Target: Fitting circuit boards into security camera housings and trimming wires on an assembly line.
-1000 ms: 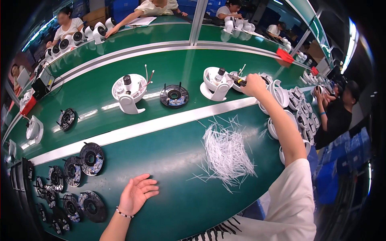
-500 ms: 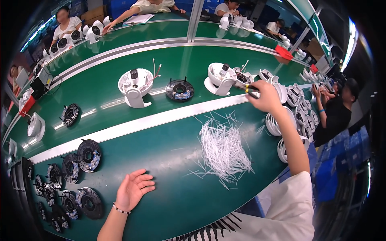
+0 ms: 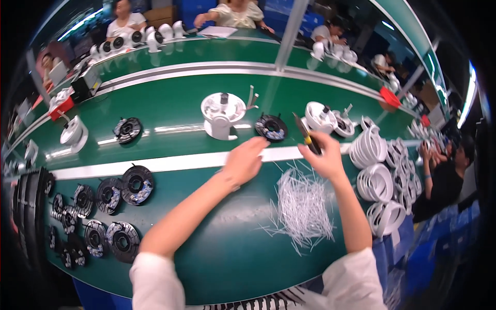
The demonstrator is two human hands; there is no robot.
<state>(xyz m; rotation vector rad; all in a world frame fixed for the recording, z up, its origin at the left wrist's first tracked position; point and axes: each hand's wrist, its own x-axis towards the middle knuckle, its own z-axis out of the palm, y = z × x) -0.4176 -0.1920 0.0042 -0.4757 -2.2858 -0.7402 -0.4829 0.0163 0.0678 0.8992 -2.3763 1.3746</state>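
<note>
My left hand (image 3: 247, 159), fingers loosely spread, reaches so its fingertips nearly touch the black round part (image 3: 271, 127) just beyond | my right hand (image 3: 323, 157) pinches a yellow-handled tool (image 3: 307, 135) upright, tip clear | white tie pile (image 3: 302, 206) near wrists for easy picking

Long green conveyor table (image 3: 170, 101) with white stripe (image 3: 155, 164) — blue chairs (image 3: 423, 258), bright ceiling lights.

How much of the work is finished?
Done: white housing sits assembled on the belt. In hand: right hand holds a small tool; left hand reaches toward a black ring. Left: black rings and white ties wait.
</note>
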